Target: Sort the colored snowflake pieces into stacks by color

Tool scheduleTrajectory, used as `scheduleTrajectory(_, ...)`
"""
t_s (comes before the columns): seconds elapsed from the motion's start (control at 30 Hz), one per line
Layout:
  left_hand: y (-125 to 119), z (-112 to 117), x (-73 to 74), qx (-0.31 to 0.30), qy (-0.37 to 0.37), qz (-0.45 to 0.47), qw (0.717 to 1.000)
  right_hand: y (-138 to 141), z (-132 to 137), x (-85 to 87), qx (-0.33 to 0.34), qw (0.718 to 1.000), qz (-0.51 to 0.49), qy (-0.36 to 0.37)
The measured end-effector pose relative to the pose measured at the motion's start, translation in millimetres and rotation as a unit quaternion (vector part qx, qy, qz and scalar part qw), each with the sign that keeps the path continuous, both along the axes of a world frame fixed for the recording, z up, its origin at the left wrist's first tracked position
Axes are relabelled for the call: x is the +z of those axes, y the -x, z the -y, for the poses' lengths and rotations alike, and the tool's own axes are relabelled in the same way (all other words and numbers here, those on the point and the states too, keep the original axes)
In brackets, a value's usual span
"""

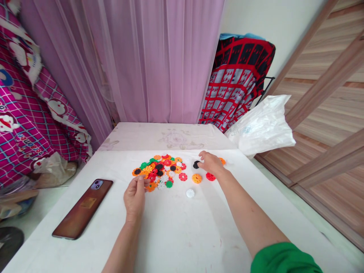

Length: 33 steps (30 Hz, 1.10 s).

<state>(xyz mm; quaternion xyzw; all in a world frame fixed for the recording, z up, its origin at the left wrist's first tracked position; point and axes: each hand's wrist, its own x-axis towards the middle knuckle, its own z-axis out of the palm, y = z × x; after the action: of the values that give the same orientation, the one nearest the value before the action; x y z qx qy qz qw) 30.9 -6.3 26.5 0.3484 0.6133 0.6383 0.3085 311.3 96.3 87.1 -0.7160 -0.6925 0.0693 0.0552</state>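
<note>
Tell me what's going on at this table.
A person in a green sleeve is working over a white tablecloth. The left hand is at the near left edge of a pile of mixed-colour notched discs; whether it grips one is unclear. The right hand has its fingertips at a black disc to the right of the pile. An orange disc, a red disc and a white disc lie apart from the pile. A smartphone lies camera side up at the left.

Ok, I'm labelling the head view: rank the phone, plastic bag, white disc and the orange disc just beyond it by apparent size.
1. Plastic bag
2. Phone
3. White disc and orange disc: too alike to rank.
</note>
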Motion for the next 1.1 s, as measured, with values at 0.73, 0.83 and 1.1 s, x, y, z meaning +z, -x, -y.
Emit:
scheduleTrajectory(0.73,26,-14,-16.3,0.044,-0.009,-0.084,0.995,145,-2,-24.5,0.3,0.952,-0.038,-0.052)
scheduleTrajectory(0.83,25,-16,-20.1,0.047,-0.021,-0.079,0.996,148,-6,-25.8,0.322,0.945,-0.037,-0.041)
scheduleTrajectory(1.1,27,-21,-30.3,0.052,-0.04,-0.061,0.996,135,-2,-27.8,0.29,0.956,-0.034,-0.02)
